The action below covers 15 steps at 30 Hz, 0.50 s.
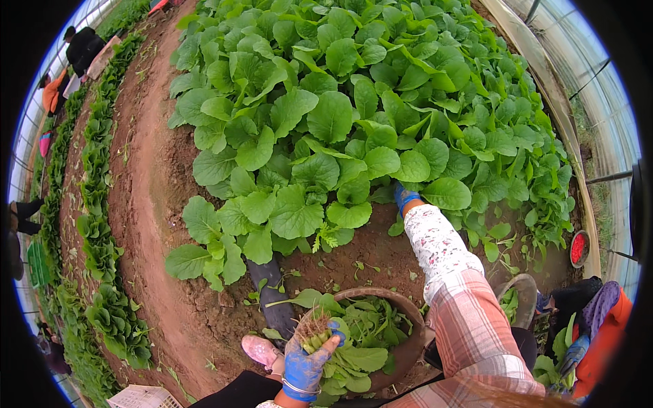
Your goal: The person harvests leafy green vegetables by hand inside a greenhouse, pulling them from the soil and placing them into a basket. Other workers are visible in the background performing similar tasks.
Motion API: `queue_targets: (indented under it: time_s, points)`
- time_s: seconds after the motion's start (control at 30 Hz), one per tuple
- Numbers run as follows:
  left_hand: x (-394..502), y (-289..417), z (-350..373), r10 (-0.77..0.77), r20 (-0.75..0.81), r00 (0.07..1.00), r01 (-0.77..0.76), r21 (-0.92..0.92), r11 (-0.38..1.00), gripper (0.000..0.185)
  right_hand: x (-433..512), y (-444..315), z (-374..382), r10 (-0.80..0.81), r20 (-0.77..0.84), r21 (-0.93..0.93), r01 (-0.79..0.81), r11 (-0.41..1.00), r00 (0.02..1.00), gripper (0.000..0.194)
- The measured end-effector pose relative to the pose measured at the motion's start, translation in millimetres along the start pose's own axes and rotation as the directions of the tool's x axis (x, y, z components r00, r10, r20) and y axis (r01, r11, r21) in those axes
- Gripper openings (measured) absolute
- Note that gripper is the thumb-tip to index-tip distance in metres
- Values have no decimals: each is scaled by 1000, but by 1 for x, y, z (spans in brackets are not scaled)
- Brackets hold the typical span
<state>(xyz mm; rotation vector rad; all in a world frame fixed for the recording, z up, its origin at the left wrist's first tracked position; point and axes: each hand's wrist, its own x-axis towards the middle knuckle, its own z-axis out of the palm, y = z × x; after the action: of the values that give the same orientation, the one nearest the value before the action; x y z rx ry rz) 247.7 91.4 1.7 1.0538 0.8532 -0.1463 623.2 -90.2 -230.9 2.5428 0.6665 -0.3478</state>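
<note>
My left hand (305, 364), in a blue glove with bare finger ends, grips a bunch of leafy greens (357, 359) by the stems. Their dirty roots (315, 329) point up and away from me, and the leaves hang over the near side of a round brown tub (416, 336). More picked greens (375, 319) lie inside that tub. My right hand (405, 196), also blue-gloved, reaches into the base of the standing leafy greens (331, 117). Leaves hide its fingers, so whether they hold a stem does not show.
A dark hose or pipe (275, 301) lies on the soil. At right, a person in orange (607, 341) holds greens beside another tub (528, 301). A bowl with red contents (579, 249) stands by the wall. Lettuce-like rows (97, 204) and other people (84, 48) are at left; a white crate (143, 397) is lower left.
</note>
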Motion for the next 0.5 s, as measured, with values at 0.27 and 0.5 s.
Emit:
queue_targets:
  time_s: [0.27,0.5]
  points:
    - [2,-2,2,-36,-52,998,36,-7,999,32,46,-23,-4,212,149,114,-230,967,966,30]
    - [1,-10,-3,-37,-45,998,38,27,999,39,39,-22,17,271,207,72,-291,954,940,30]
